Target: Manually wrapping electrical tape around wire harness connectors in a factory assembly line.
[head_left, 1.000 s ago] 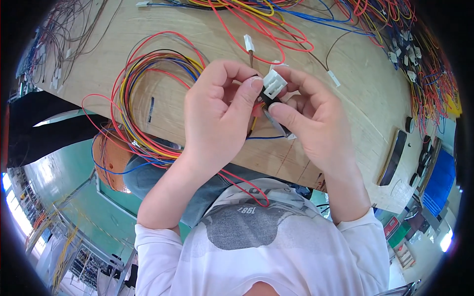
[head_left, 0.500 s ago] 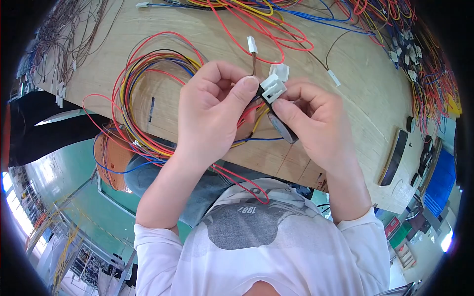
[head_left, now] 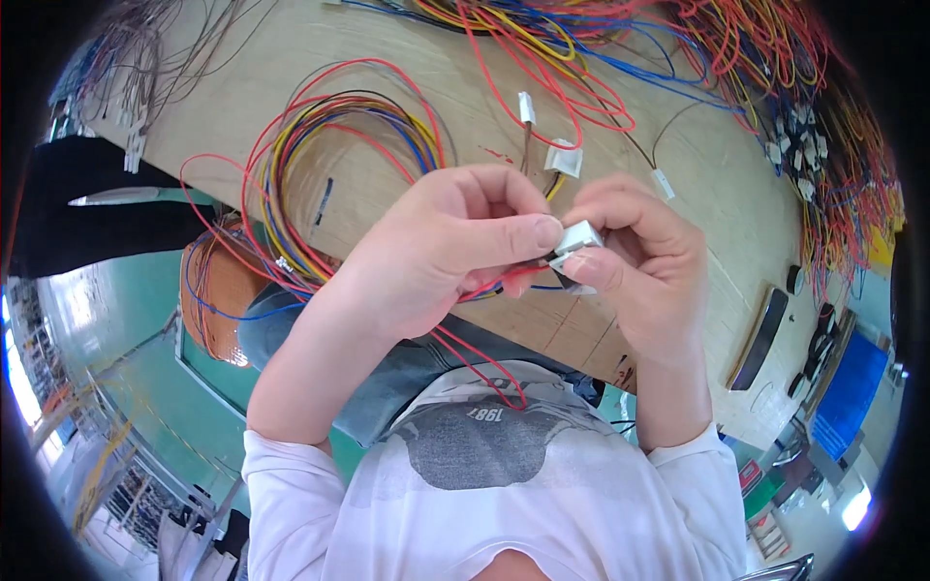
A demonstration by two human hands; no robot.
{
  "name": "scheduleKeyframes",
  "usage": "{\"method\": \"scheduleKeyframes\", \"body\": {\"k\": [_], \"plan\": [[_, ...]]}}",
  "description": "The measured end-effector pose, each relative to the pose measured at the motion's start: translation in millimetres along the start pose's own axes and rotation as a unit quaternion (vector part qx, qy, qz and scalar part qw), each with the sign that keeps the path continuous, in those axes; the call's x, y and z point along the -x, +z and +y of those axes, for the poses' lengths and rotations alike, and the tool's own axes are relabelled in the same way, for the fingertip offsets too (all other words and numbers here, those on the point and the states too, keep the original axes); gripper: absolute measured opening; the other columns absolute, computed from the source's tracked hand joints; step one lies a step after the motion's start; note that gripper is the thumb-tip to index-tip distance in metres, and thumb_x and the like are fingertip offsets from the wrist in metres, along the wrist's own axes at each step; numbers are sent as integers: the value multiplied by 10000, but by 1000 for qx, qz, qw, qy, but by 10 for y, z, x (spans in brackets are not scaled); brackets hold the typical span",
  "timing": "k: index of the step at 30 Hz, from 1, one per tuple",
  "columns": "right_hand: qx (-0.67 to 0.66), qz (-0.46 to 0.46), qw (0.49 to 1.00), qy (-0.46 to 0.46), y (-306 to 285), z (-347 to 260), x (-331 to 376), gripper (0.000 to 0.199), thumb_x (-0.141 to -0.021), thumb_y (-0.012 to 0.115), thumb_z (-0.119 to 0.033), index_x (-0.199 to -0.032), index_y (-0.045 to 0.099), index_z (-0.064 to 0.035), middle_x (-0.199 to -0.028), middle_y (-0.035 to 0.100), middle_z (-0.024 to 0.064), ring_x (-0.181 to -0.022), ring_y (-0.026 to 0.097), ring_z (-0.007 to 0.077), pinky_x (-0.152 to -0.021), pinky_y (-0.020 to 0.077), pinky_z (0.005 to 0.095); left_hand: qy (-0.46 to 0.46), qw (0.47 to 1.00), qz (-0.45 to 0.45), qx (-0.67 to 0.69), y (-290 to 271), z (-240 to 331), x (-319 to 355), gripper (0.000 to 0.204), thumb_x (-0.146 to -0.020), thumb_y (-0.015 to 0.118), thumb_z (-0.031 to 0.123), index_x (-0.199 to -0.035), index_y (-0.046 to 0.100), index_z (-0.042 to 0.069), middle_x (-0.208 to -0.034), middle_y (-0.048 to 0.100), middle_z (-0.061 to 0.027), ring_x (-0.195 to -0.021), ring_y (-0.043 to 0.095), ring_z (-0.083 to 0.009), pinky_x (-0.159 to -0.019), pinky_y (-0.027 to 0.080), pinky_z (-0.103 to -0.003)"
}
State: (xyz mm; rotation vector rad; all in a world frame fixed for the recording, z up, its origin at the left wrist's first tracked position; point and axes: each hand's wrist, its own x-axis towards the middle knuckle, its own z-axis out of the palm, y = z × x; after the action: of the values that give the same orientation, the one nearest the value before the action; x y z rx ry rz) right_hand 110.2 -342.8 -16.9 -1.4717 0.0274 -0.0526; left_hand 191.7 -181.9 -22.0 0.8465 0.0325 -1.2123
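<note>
Currently both hands work above the desk [head_left: 678, 184]: left hand [head_left: 441, 252] pinches red wires [head_left: 484, 363], right hand [head_left: 644, 261] grips a white connector [head_left: 578, 237]. Step judged: seating a wire; next needs precise alignment.

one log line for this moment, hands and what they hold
left hand: pinching red wire at connector | right hand: holding white connector | both raised over wooden table | wire bundle coiled on table

We cannot see most of the white connector [head_left: 578, 236]: our left hand [head_left: 455, 247] and right hand [head_left: 644, 261] cover it; wires [head_left: 775, 58] at twelve to two o'clock run off the rim
</note>
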Motion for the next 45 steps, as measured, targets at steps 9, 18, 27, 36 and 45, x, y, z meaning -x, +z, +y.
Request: {"method": "scheduleKeyframes", "body": {"k": [9, 18, 27, 36, 45], "plan": [[-34, -38, 999, -10, 3, -146, 49, 239, -663, 684, -4, -883, 602, 39, -870, 544, 99, -751, 523, 118, -646, 408, 220, -55, 981, -175, 67, -102, -46, 11, 241, -816, 592, 245, -900, 482, 48, -714, 540, -25, -515, 520, -82, -372, 317, -159], [87, -21, 994, -57, 118, -255, -45, 256, -623, 689, -58, -853, 602, 15, -872, 506, 101, -757, 495, 121, -667, 388, 212, -67, 948, -166, -264, -69, 33, -50, 430, -892, 356, 462, -891, 576, 93, -756, 590, 16, -607, 446, -58, -525, 348, -216], [93, -20, 990, -100, 131, -272, -124, 276, -622, 704, -5, -883, 616, 10, -900, 502, 99, -821, 487, 143, -666, 395, 214, -66, 972, -211, 76, -174, -58, -9, 418, -899, 358, 422, -969, 536, 50, -853, 583, -71, -781, 588, -164, -709, 485, -301], [130, -42, 981, -135, 142, -278, -144, 274, -613, 718, -25, -867, 619, 0, -879, 508, 88, -794, 486, 134, -639, 371, 204, -118, 964, -234, 55, -188, -38, -62, 383, -841, 523, 351, -951, 512, -16, -801, 565, -102, -703, 598, -187, -611, 515, -279], [70, 16, 996, -59, 175, -246, 125, 258, -631, 728, -73, -837, 609, 26, -863, 519, 98, -739, 504, 114, -627, 394, 212, 110, 988, -74, 80, -84, 258, 127, 453, -696, 685, 128, -1045, 440, -26, -913, 547, -92, -862, 559, -145, -792, 464, -290]]}}
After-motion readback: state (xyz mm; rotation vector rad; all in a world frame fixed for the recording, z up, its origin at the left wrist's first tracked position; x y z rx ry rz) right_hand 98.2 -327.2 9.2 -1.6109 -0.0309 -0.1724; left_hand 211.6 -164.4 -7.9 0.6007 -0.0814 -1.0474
